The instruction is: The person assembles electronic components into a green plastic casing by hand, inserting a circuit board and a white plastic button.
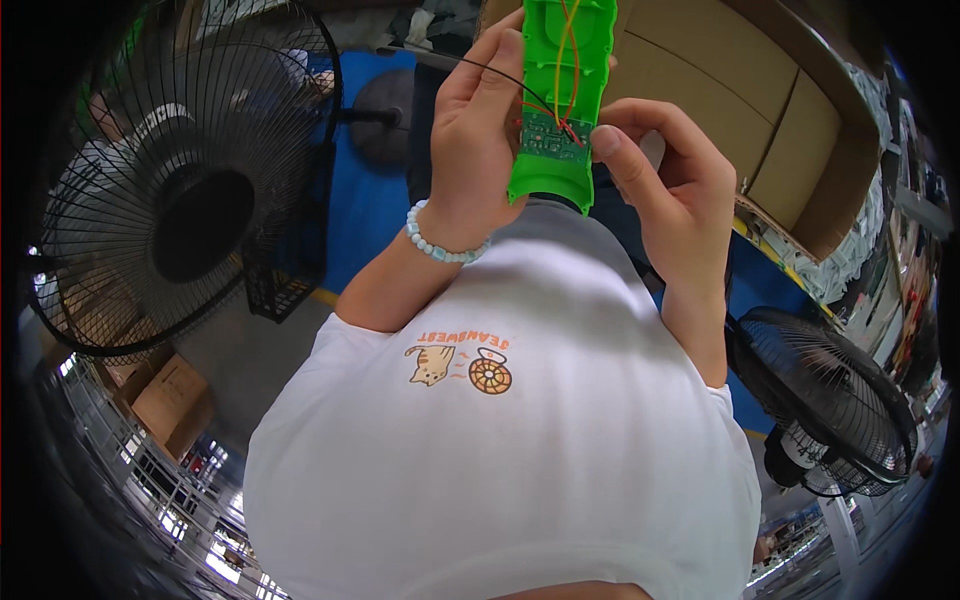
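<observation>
Green housing (549,84), an elongated half-shell with ribbed interior, held with its hollow side facing the viewer and its far end cropped. A dark green circuit board (545,143) sits across it near the curved, open near end. Yellow wire (559,70), red wire (577,76) and black wire (493,70) converge on the board, the black from the left.

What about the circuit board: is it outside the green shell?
No, the dark green circuit board lies within the green plastic shell, which the left hand holds along one side.
</observation>
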Demonstrator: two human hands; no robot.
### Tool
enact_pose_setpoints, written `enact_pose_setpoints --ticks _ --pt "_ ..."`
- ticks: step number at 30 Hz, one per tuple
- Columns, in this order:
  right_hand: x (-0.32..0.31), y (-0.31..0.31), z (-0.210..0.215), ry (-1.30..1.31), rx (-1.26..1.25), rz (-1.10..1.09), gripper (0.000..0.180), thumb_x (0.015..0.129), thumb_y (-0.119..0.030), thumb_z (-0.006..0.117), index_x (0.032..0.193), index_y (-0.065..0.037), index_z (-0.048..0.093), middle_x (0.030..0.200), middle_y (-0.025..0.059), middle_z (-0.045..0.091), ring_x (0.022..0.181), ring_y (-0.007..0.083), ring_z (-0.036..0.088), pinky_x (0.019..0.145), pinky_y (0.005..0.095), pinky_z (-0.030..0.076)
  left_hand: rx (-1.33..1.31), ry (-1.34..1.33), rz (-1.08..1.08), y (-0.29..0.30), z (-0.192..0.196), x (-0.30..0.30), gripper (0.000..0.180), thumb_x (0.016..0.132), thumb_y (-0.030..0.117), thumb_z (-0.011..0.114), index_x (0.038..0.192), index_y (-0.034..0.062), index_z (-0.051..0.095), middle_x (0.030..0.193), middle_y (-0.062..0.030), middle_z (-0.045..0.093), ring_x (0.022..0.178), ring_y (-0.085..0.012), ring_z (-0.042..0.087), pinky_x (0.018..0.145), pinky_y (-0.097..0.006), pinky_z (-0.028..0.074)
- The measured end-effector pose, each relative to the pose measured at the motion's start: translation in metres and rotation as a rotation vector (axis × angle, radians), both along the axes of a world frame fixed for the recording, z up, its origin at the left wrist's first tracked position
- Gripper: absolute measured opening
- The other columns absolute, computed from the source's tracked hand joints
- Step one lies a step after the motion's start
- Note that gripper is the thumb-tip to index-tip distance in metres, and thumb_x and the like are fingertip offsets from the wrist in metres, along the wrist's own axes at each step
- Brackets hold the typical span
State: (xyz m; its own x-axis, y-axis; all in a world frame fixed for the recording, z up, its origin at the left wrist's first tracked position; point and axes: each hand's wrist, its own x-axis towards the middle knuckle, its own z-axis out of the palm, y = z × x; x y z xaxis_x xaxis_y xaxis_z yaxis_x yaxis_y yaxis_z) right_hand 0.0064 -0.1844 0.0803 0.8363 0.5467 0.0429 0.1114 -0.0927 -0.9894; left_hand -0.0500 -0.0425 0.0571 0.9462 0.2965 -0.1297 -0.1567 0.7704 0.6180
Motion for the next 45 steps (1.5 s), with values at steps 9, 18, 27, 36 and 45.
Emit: enact_pose_setpoints --ticks 9,18,27,36,45 --pt "0.013 -0.005 -0.004 0.108 0.052 0.111 0.016 0.085 -0.010 0.072 0.092 0.002 0.066 0.072 -0.0003 0.053 0.064 0.0055 0.046 0.054 0.0215 0.035 0.382 0.004 0.195 -0.003 -0.003 0.005 0.039 0.099 0.023 0.054 0.125 -0.0049 0.055 0.100 -0.0123 0.067 0.078 -0.0095 0.066 0.060 -0.020 0.052" --pt "0.018 -0.010 -0.001 0.182 0.080 0.088 0.012 0.085 -0.008 0.071 0.091 0.001 0.066 0.070 -0.0032 0.056 0.064 0.0031 0.047 0.054 0.0202 0.036 0.365 -0.094 0.066 -0.001 0.011 -0.010 0.047 0.087 -0.003 0.050 0.133 -0.0129 0.045 0.117 -0.0190 0.062 0.105 -0.0205 0.062 0.092 -0.031 0.050" --pt "0.018 -0.008 0.000 0.182 0.091 0.093 0.013 0.085 -0.010 0.071 0.092 0.001 0.068 0.068 -0.0036 0.057 0.063 0.0020 0.046 0.053 0.0187 0.035 0.578 -0.056 0.114 -0.001 0.015 -0.011 0.049 0.081 -0.005 0.049 0.128 -0.0162 0.047 0.121 -0.0239 0.060 0.106 -0.0231 0.063 0.094 -0.034 0.050" --pt "0.012 -0.004 -0.004 0.071 0.131 0.059 0.014 0.083 -0.008 0.073 0.091 0.001 0.067 0.072 -0.0013 0.058 0.062 0.0039 0.048 0.053 0.0206 0.037 0.600 -0.055 0.146 -0.002 0.019 -0.012 0.049 0.080 -0.005 0.049 0.128 -0.0147 0.050 0.115 -0.0223 0.063 0.102 -0.0226 0.065 0.094 -0.034 0.050" --pt "0.009 -0.003 -0.003 -0.008 0.083 0.068 0.016 0.081 -0.008 0.074 0.094 0.000 0.069 0.069 0.0009 0.052 0.061 0.0075 0.045 0.052 0.0242 0.034 0.551 -0.211 0.102 0.006 0.008 -0.014 0.046 0.084 -0.010 0.050 0.130 -0.0157 0.046 0.120 -0.0209 0.060 0.109 -0.0215 0.061 0.096 -0.033 0.049"
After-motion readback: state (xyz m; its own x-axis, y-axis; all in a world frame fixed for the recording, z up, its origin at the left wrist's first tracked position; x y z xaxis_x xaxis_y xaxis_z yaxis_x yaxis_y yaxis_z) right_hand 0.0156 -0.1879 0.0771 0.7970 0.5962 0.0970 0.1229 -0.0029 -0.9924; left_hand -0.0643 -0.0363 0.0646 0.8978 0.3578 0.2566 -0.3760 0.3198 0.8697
